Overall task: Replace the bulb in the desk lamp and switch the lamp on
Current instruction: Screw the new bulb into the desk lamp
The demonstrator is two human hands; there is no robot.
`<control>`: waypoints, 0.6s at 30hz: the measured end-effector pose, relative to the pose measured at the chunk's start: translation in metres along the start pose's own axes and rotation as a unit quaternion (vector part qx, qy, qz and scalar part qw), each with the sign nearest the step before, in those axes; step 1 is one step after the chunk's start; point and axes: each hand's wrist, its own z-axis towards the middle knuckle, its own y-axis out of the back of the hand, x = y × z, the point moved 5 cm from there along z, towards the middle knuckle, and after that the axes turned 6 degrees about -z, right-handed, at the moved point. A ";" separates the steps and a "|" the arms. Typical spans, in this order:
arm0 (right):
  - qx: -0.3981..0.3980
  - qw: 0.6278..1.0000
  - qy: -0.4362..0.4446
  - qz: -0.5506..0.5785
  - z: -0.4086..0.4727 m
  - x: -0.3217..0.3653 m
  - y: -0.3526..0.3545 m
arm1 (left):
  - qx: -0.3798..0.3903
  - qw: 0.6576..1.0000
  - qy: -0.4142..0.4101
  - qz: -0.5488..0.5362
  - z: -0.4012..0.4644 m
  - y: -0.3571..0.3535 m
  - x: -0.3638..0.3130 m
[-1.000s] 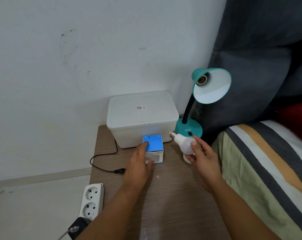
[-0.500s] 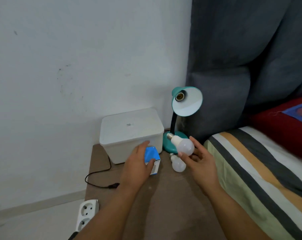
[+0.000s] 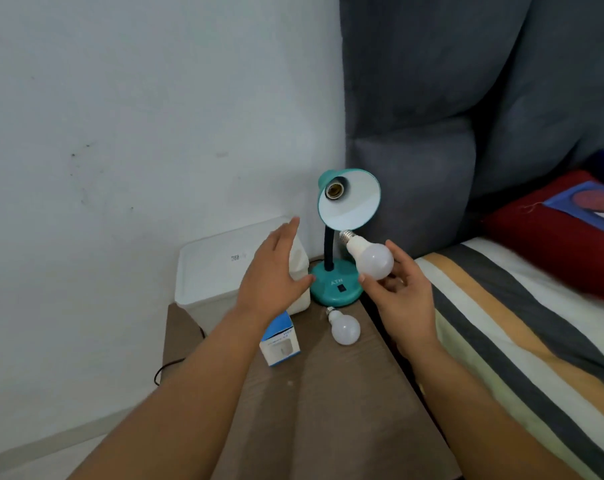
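Observation:
A teal desk lamp (image 3: 334, 285) stands at the back of a wooden bedside table (image 3: 314, 403). Its shade (image 3: 354, 206) faces me and the socket (image 3: 335, 191) inside is empty. My right hand (image 3: 397, 292) holds a white bulb (image 3: 371, 259) by its globe, its screw base pointing up-left, just below the shade's rim. My left hand (image 3: 272, 275) hovers open above the table, left of the lamp's neck, holding nothing. A second white bulb (image 3: 343, 328) lies on the table in front of the lamp base. A blue and white bulb box (image 3: 279, 339) stands under my left wrist.
A white lidded plastic box (image 3: 217, 271) sits against the wall behind my left hand. A black cord (image 3: 168, 367) hangs off the table's left edge. A bed with a striped cover (image 3: 522, 327) touches the table's right side; a grey headboard (image 3: 432, 150) rises behind the lamp.
My left hand let go of the bulb box and rose toward the lamp. My right hand lifted the bulb up closer to the shade. The camera tilted upward.

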 end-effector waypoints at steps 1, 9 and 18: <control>-0.010 1.000 0.000 0.000 0.006 0.002 0.000 | 0.003 1.000 -0.014 -0.001 0.010 0.003 -0.006; -0.049 0.994 0.051 -0.083 0.052 0.015 -0.017 | 0.043 0.995 -0.076 0.045 0.071 0.005 -0.035; -0.040 0.977 0.116 -0.176 0.075 0.031 -0.034 | 0.023 0.993 -0.113 0.032 0.089 -0.008 -0.030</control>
